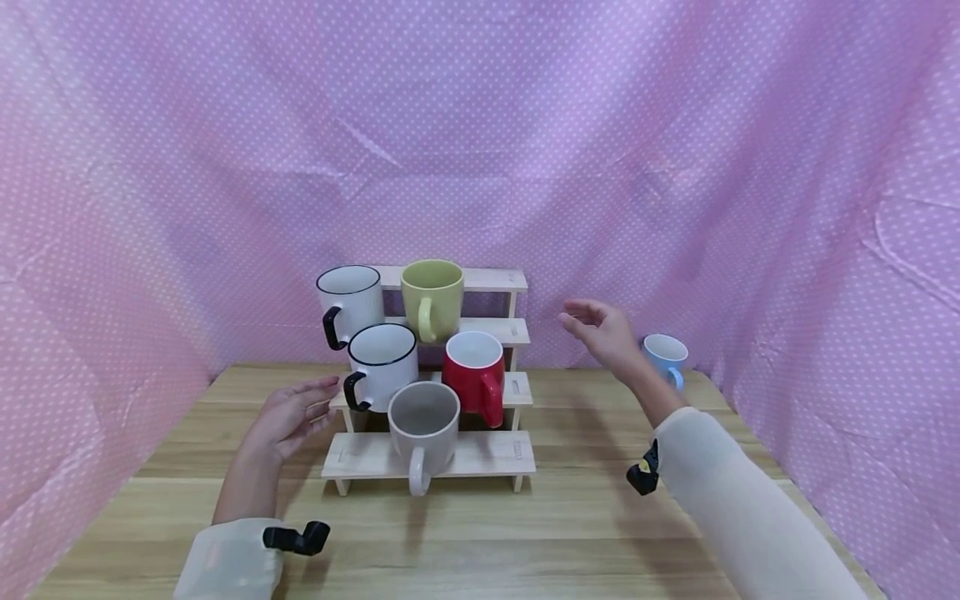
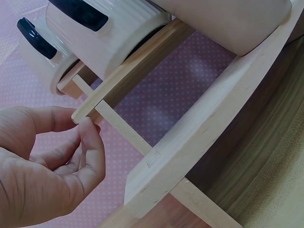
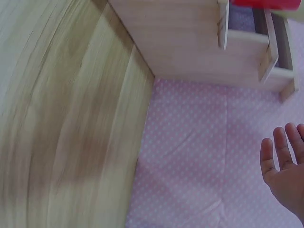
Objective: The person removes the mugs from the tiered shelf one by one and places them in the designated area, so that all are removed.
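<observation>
A four-step wooden stand [image 1: 360, 457] holds several mugs. My left hand [image 1: 291, 417] is at its left side; in the left wrist view, thumb and forefinger pinch the end of a step board [image 2: 111, 85]. Nearest to it is a white mug with black rim and handle [image 1: 386, 375]; a similar white mug [image 1: 352, 302] is higher up. A yellow-green mug [image 1: 432, 292], a red mug [image 1: 474, 379] and, on the lowest step, a grey-beige mug [image 1: 423, 429] make up the rest. My right hand [image 1: 606, 335] hovers right of the stand, holding nothing, fingers loosely bent.
Behind the right forearm, a light blue mug [image 1: 666, 354] is at the back right of the wooden table [image 1: 525, 542], partly hidden by the arm. Pink dotted cloth [image 1: 480, 125] hangs behind and at both sides. Each wrist carries a small black camera mount [image 1: 296, 539].
</observation>
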{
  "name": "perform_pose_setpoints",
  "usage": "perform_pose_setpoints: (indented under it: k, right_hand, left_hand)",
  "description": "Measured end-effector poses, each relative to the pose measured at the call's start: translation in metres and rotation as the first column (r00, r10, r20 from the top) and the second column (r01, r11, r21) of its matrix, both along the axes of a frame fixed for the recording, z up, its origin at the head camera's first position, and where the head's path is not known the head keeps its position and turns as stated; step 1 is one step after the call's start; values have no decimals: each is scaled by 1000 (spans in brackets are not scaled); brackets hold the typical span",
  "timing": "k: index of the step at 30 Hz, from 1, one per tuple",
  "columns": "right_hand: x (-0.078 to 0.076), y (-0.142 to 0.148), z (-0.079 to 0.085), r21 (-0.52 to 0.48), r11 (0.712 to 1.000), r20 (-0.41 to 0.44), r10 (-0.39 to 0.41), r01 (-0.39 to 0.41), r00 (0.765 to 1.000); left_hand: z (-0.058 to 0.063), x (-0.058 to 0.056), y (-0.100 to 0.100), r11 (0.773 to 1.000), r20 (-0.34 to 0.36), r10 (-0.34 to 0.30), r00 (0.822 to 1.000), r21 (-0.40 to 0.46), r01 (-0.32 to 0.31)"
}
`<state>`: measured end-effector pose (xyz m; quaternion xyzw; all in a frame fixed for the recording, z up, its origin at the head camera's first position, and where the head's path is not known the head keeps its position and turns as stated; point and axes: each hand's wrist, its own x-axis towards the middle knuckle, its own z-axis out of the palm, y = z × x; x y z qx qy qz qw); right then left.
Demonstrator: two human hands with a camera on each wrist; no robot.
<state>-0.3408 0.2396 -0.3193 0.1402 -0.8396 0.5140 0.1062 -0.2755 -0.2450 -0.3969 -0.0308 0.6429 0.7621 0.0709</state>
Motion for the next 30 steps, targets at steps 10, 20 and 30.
perform_pose_setpoints:
  k: [10, 20, 30]
  right_hand:
    - [5, -34, 9, 46, 997, -49, 60, -57, 997]
    - [19, -70, 25, 102, 982, -53, 167, -161, 985]
    - [29, -100, 36, 161, 956, -106, 265, -247, 958]
  left_hand:
    - [-1, -2, 1, 1000, 18, 15, 1000, 8, -15]
    - [0, -1, 0, 1000, 20, 22, 1000, 20, -23]
    - [1, -1, 1, 1000, 21, 21, 1000, 20, -22]
